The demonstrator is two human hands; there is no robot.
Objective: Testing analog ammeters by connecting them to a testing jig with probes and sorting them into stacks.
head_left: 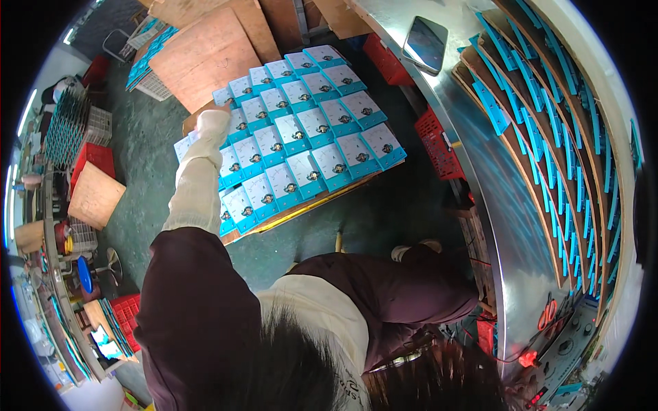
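Note:
My left arm in a cream sleeve reaches forward to the left part of a board (370, 177) covered with rows of several turquoise-and-white flat pieces (308, 177), each with a small round dark-and-metallic detail. My left hand (218, 108) is at the far left rows, by the pieces there; its fingers are too small and partly hidden to tell whether they hold one. The board rests on a low stand with a yellow edge (288, 217). My right hand is not in view.
A metal bench (510, 246) on the right holds a phone (425, 44), stacked boards with turquoise pieces (548, 137), red scissors (547, 315) and a control box. Red crates (439, 147) stand beneath it. Loose wooden sheets (195, 48) lie behind the stand; crates and shelving line the left.

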